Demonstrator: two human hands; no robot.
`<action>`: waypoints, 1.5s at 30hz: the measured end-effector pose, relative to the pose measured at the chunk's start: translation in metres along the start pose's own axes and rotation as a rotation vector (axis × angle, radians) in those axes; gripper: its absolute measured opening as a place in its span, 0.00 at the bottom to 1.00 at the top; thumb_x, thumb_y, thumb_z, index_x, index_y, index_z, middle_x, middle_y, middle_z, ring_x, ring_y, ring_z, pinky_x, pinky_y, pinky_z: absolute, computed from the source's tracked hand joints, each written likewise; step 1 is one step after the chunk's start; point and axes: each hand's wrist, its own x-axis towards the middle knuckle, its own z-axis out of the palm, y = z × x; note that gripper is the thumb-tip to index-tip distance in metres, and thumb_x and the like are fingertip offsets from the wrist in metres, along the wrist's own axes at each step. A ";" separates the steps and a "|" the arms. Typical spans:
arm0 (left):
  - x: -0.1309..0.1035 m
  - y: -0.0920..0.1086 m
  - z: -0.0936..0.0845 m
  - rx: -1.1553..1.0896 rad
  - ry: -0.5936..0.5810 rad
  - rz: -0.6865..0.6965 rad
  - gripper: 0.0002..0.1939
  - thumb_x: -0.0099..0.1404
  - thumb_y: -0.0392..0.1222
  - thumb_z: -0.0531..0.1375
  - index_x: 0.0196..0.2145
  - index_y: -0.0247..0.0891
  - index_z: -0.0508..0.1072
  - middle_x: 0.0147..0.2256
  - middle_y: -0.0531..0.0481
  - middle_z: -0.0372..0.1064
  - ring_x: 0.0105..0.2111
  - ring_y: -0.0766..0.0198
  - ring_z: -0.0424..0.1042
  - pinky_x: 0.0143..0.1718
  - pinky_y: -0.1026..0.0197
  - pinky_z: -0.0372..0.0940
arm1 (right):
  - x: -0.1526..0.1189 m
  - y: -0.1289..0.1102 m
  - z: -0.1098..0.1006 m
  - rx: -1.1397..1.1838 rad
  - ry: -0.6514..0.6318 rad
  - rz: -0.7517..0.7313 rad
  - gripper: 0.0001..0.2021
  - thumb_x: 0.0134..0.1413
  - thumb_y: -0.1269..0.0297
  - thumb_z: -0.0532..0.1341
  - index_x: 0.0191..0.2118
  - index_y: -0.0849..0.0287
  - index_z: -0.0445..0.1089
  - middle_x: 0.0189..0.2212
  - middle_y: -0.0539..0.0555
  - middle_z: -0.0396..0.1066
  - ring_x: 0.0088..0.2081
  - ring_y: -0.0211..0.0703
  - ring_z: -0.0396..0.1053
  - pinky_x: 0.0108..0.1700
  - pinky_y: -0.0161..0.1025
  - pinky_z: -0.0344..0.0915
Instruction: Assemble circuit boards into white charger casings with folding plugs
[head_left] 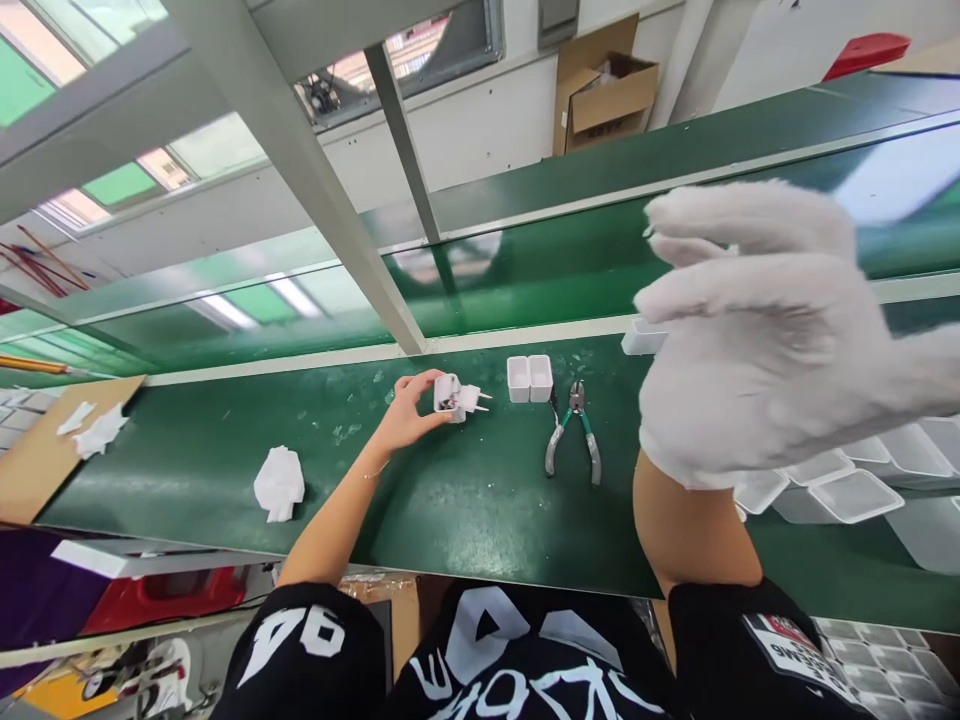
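Note:
My bare left hand [409,412] grips a small white plug adapter [448,396] just above the green table; its two pins point right. My right hand [772,320], in a white glove, is raised close to the camera with fingers spread and nothing in it. Two joined white square cups [529,379] stand between my hands. Right of them lie cutting pliers [576,430] with green and grey handles, jaws pointing away from me. Several white translucent boxes [855,496] sit at the right, partly hidden behind the glove.
A crumpled white glove or cloth [280,484] lies on the green table [187,450] at left. Cardboard [75,450] with white scraps covers the left end. A metal post [330,180] rises at the table's far edge, beside a green conveyor [525,280]. An open carton [607,95] stands beyond.

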 end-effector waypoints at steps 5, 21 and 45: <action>0.002 -0.004 0.001 0.039 0.002 0.011 0.26 0.53 0.50 0.71 0.49 0.43 0.74 0.45 0.46 0.75 0.50 0.46 0.70 0.61 0.39 0.55 | 0.013 -0.006 0.014 -0.018 0.219 -0.218 0.34 0.69 0.37 0.37 0.30 0.46 0.75 0.42 0.46 0.76 0.53 0.44 0.73 0.59 0.49 0.72; 0.012 -0.010 -0.002 0.091 0.042 0.008 0.29 0.58 0.59 0.68 0.52 0.43 0.72 0.47 0.44 0.75 0.50 0.47 0.71 0.58 0.44 0.59 | 0.005 -0.014 0.017 0.091 0.100 -0.024 0.30 0.66 0.34 0.46 0.34 0.45 0.78 0.49 0.48 0.74 0.58 0.48 0.71 0.64 0.46 0.67; 0.003 0.157 -0.036 0.311 0.133 0.772 0.26 0.70 0.55 0.61 0.62 0.47 0.65 0.53 0.45 0.75 0.52 0.51 0.71 0.64 0.47 0.44 | 0.015 -0.003 0.024 0.343 -0.552 0.642 0.26 0.65 0.44 0.59 0.61 0.52 0.68 0.37 0.51 0.76 0.32 0.38 0.72 0.29 0.35 0.70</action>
